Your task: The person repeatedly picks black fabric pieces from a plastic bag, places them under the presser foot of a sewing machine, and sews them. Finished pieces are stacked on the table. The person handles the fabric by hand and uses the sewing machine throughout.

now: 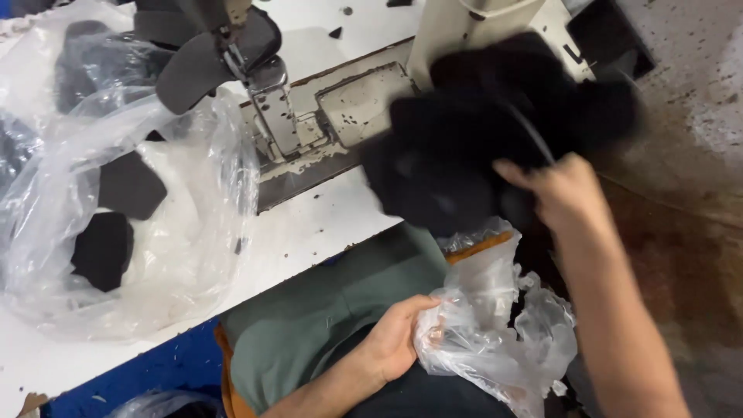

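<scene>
- Right hand (565, 193) is raised beside the sewing machine, fingers curled shut around a bundle of black fabric pieces (480, 147); the bundle is blurred, so how many pieces it holds cannot be told.
- Left hand (398, 337) rests low at the lap, fingers closed on the gathered mouth of a small clear plastic bag (503, 340), which sits crumpled against the person's dark trousers.
- Black fabric pieces hang just above that small bag and in front of the sewing machine's cream-coloured body (472, 23); they droop and fold around the grip, so they look soft, limp and light, unlikely to break.
- Judged from that slump, a pinch on one edge would likely let pieces slide out; a full-hand clutch round the middle of the bundle, as now, looks the surer hold.
- Small bag's film looks thin, slick and crinkly; it seems best held at the bunched rim, where the left hand has it.
- On the white table (309, 224) to the left lies a large clear plastic bag (155, 232) with more dark cut pieces (104, 248) inside, well apart from both hands.
- Under the machine's needle arm (232, 46) a grey curved piece (190, 73) sits near the metal plate (364, 101).
</scene>
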